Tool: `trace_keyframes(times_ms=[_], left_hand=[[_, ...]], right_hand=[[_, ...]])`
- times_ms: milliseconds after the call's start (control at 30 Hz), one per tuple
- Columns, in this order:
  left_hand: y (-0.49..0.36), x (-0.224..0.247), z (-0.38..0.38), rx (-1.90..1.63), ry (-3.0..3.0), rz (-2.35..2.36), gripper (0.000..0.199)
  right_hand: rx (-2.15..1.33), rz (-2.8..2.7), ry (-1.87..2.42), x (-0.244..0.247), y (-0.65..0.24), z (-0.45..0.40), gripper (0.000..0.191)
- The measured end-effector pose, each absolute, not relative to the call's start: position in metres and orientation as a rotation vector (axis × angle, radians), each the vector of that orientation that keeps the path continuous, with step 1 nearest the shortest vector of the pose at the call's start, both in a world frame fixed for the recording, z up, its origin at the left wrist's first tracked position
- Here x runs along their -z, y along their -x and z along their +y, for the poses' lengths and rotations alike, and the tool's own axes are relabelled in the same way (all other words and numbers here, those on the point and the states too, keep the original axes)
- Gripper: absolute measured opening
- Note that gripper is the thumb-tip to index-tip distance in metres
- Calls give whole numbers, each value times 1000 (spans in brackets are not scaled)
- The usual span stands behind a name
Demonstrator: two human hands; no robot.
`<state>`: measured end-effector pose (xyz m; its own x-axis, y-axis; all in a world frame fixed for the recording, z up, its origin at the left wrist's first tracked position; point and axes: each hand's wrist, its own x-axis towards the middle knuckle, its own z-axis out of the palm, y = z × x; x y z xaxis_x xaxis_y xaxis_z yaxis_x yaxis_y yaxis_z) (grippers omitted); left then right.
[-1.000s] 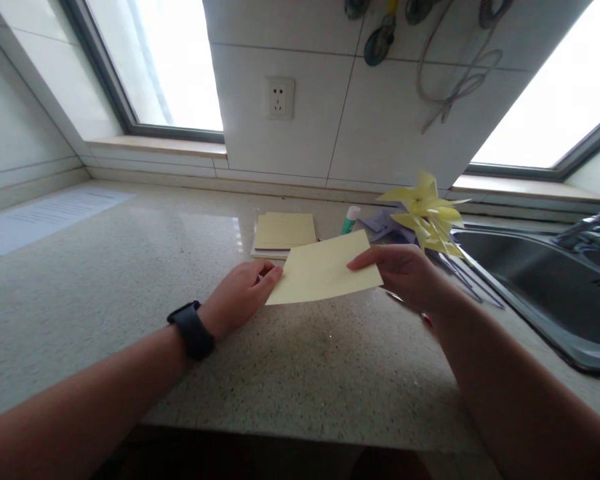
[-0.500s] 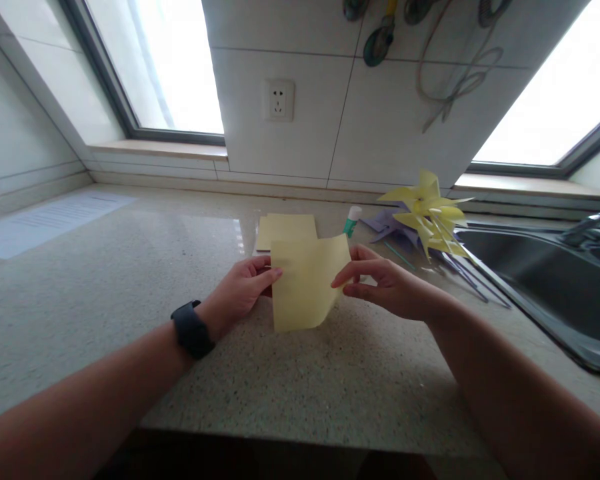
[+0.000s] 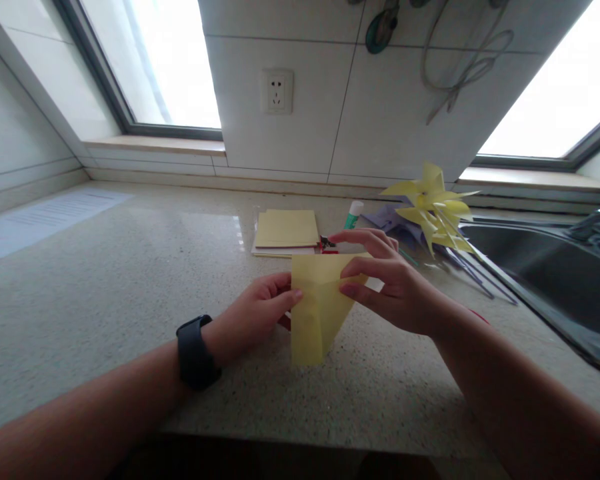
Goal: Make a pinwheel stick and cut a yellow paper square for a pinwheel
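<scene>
A yellow sheet of paper (image 3: 313, 320) is held up over the counter between both hands, its right part bent back. My left hand (image 3: 267, 300) pinches its left edge, thumb in front and fingers behind. At the right edge, my right hand (image 3: 385, 280) grips the paper between thumb and fingers, with the index finger stretched out above. Just behind the sheet lies a stack of yellow paper (image 3: 287, 228) on a whitish base. A small red and black object (image 3: 326, 245), partly hidden, sits by the stack's right corner.
A glue stick (image 3: 353, 215) stands behind my right hand. Yellow pinwheels (image 3: 433, 200) and a purple one (image 3: 393, 219) lie near the steel sink (image 3: 545, 280) on the right. A printed sheet (image 3: 45, 220) lies at far left. The counter's front edge (image 3: 280, 440) is close to me.
Both hands have brought the yellow sheet down and slightly right, and its right part is bent back more. The red and black object beside the stack has come into view.
</scene>
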<state>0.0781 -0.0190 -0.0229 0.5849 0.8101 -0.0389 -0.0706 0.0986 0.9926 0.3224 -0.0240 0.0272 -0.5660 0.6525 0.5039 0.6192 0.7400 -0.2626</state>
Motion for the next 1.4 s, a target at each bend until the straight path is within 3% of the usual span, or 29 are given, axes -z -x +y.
trace_keyframes(times_ms=[300, 500, 667, 967, 1167, 1400], left_hand=[[-84, 22, -31, -663, -1364, 720, 37], [-80, 20, -33, -680, -1312, 633, 61], [-79, 21, -31, -665, -1621, 797, 75], [-81, 22, -27, -563, -1429, 745, 50], [-77, 19, -24, -534, -1403, 714, 55], [-75, 22, -24, -485, -1443, 664, 59]], right_hand=[[-101, -2387, 968, -22, -317, -21, 15], [-161, -2252, 1081, -10, -304, -20, 20], [-159, -2177, 1113, -3, -298, -18, 22], [-248, -2163, 1299, -6, -307, -17, 15], [-520, -2174, 1220, -12, -321, -15, 23], [-566, -2169, 1210, -12, -317, -17, 30]])
